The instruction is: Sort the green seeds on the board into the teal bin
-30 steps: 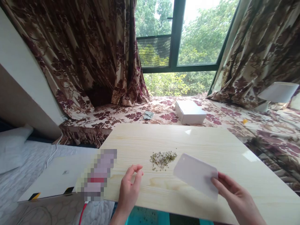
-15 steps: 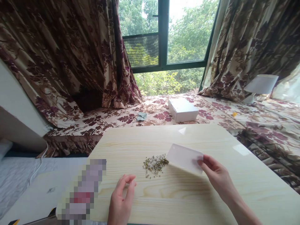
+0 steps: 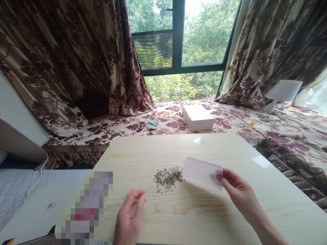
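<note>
A loose pile of small green-brown beans mixed with white grains (image 3: 168,177) lies on the pale wooden table (image 3: 143,149). Just right of it, my right hand (image 3: 236,189) grips the right end of a shallow white plastic tray (image 3: 201,172), thumb on the near face. The tray is tilted, and its left edge reaches the pile's right side. My left hand (image 3: 131,212) is at the near left of the pile, apart from it. Its fingers are loosely bent, with a gap between thumb and forefinger and nothing seen in them.
Beyond the table, a white box (image 3: 198,117) and a crumpled grey-green cloth (image 3: 153,124) rest on a flower-patterned window ledge. Farther right are a small yellow object (image 3: 253,123) and a white lamp (image 3: 284,91). A blurred-out patch (image 3: 87,211) covers something at the table's left edge.
The view has shifted slightly. Both hands stay in nearly the same places, and the white tray remains tilted beside the pile in my right hand.
</note>
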Action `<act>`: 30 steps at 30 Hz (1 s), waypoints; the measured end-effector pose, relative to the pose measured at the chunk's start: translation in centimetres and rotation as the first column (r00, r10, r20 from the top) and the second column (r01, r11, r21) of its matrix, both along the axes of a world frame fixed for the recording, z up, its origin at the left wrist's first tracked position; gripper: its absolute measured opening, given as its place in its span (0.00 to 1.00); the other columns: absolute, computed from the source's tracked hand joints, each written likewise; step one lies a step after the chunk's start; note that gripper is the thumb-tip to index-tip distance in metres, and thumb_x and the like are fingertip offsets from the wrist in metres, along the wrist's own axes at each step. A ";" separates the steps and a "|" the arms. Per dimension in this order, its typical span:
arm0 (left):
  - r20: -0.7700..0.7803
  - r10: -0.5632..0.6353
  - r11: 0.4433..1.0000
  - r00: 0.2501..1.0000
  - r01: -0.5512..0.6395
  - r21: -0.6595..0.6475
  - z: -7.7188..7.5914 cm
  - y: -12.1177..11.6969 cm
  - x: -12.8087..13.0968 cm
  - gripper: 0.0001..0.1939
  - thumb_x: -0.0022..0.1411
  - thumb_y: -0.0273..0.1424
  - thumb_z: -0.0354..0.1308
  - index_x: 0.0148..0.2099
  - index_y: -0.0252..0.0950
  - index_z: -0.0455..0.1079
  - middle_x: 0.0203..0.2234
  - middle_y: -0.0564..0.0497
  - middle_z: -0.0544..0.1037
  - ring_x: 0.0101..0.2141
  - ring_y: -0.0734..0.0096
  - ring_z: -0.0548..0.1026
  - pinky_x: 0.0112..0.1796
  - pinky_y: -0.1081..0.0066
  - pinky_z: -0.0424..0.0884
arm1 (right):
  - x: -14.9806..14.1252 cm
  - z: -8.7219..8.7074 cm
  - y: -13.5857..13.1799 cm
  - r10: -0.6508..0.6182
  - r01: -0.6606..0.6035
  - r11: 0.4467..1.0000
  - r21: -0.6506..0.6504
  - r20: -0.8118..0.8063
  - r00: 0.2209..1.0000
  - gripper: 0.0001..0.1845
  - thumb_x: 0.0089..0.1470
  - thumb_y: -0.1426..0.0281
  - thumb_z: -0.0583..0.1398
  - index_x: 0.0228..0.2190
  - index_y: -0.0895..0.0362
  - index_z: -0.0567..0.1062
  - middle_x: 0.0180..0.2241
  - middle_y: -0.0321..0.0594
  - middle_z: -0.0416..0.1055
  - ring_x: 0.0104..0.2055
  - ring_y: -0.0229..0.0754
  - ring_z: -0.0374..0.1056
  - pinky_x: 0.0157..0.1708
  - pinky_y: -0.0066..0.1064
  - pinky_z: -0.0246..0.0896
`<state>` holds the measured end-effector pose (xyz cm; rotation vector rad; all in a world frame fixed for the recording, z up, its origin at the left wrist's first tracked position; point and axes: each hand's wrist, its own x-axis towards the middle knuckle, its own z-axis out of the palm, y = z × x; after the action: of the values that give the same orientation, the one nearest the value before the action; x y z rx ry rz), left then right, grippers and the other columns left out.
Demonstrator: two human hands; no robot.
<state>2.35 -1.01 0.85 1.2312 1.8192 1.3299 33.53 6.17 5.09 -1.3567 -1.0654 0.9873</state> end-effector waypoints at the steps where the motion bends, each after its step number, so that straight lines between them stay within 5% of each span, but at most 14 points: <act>1: 0.013 0.012 1.000 1.000 -0.012 -0.003 -0.2 0.0 0.0 0.21 0.53 0.48 0.57 0.40 0.37 0.74 0.38 0.46 0.77 0.43 0.57 0.75 0.46 0.64 0.69 | -0.1 0.0 0.0 0.008 -0.008 1.000 -0.004 0.001 1.000 0.22 0.34 0.53 0.69 0.29 0.55 0.78 0.29 0.43 0.79 0.33 0.49 0.75 0.34 0.35 0.72; 30: 0.008 -0.053 0.999 0.999 0.053 -0.011 1.2 -0.2 0.0 0.18 0.57 0.45 0.55 0.41 0.36 0.72 0.38 0.46 0.77 0.41 0.60 0.74 0.47 0.63 0.67 | -0.5 1.4 -1.2 0.094 -0.094 0.996 0.005 0.077 0.993 0.25 0.36 0.49 0.67 0.31 0.54 0.78 0.29 0.42 0.79 0.35 0.48 0.75 0.35 0.35 0.72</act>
<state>2.36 -1.24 2.00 1.2582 1.7741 1.2918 33.03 4.97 6.53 -1.3571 -1.1990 1.0052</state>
